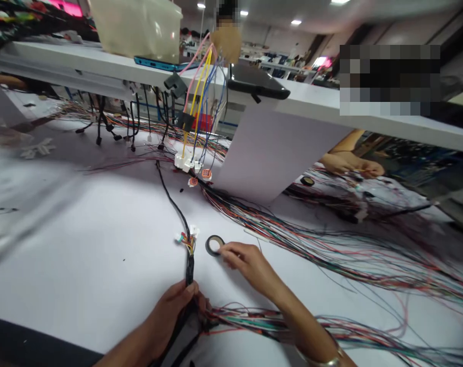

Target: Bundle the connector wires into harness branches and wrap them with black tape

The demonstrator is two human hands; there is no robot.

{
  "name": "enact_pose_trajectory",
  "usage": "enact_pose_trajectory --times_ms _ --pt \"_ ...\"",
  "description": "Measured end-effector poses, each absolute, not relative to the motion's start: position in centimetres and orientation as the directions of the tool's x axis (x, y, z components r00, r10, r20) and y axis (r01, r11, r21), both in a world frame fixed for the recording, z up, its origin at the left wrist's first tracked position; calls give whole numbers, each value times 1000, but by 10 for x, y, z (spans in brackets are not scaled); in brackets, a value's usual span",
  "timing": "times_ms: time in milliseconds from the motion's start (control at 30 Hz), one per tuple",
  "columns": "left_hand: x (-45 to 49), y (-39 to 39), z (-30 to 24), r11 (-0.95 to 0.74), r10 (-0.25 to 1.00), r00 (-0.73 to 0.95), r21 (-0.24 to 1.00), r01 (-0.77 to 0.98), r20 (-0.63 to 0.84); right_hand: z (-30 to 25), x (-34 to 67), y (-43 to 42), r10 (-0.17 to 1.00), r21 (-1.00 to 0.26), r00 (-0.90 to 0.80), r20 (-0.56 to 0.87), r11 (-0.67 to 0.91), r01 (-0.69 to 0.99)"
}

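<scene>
Near the front edge of the worktop (82, 275), my left hand (180, 303) grips a black-wrapped cable bundle (190, 267); my narrowed right hand (250, 265) partly hides a black tape ring (208, 246), pinch unclear from here.

You have room leftward of your left hand (180, 300) over the bench (82, 244) to its near edge; loose wires (311, 247) bar the right edge, hanging connectors (183, 162) and an upright panel (269, 153) the far side.

The wearer shows two hands, one left hand (182, 297) and one right hand (248, 262), plus one nearby tape roll (208, 247). One translucent bin (139, 30), two phone-like devices (257, 82) and two orange-faced connectors (207, 174) also appear.
</scene>
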State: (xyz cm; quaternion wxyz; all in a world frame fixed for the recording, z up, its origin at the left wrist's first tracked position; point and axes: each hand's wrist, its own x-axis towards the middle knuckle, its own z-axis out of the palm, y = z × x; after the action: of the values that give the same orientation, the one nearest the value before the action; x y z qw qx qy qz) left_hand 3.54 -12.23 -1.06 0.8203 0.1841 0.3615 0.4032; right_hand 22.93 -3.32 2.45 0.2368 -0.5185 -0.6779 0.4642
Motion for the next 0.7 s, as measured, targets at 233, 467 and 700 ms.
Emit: enact_pose_trajectory --times_ms 233,467,700 --pt "35 -121 -13 620 784 427 606 -498 -450 16 220 -34 944 -468 -323 71 317 825" --pt "36 -120 -15 618 786 428 574 -537 -446 20 232 -1 810 -307 -541 227 587 750" --pt "36 -119 -15 613 790 436 581 -536 -431 38 222 19 756 -368 -632 170 644 671"
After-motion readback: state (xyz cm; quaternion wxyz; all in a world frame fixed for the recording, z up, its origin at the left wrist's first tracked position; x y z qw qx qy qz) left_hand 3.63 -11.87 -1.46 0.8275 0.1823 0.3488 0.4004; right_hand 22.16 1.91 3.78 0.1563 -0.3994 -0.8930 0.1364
